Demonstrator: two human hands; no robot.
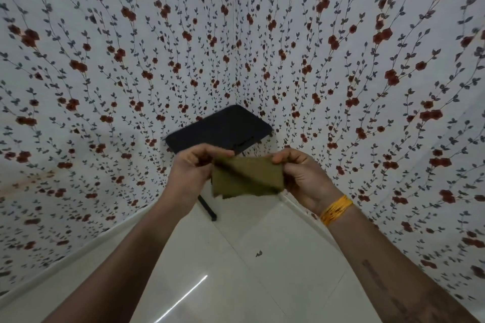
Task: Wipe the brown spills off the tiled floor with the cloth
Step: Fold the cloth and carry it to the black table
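Observation:
An olive-green cloth (246, 178) hangs folded between both hands at chest height, well above the floor. My left hand (193, 168) pinches its upper left corner. My right hand (301, 173), with yellow thread bands on the wrist, pinches the upper right corner. Below lies the pale glossy tiled floor (236, 283). One small dark brown spot (259, 253) sits on a tile under my right forearm. No other spill shows in this view.
Two walls with red-flower wallpaper (105, 73) meet in a corner straight ahead. A small black table (223, 127) stands in that corner, one black leg (207, 207) reaching the floor. A pale skirting runs along both walls.

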